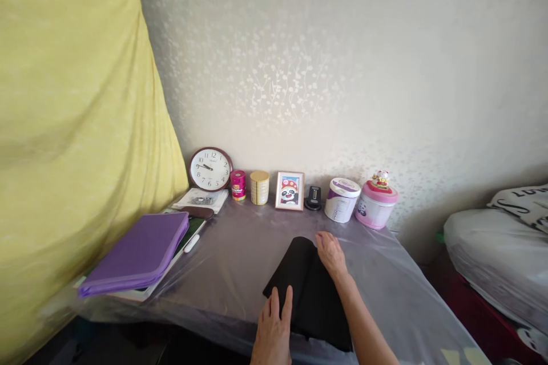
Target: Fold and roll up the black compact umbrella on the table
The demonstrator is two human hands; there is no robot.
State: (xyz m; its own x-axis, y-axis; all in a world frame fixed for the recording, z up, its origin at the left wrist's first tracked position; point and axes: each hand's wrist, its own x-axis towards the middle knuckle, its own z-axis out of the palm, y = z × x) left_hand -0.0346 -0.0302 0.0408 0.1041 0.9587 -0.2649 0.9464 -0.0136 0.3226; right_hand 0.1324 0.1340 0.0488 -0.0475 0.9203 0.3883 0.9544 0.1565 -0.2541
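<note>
A folded black piece that looks like cloth (319,296) lies at the front of the table, with a lengthwise crease down its middle. My left hand (274,325) rests on its near left part, fingers stretched and apart. At the far right edge, my right hand (331,252) has its fingers bent close together over the border of the black cloth; the thumb is hidden. The cloth's near edge reaches the front of the table.
Along the wall stand a clock (211,169), a pink can (238,185), a yellow-lidded tin (259,188), a framed panda picture (290,191), a small black device (314,198), a white tub (342,201) and a pink-lidded tub (377,205). A purple folder (137,251) lies left.
</note>
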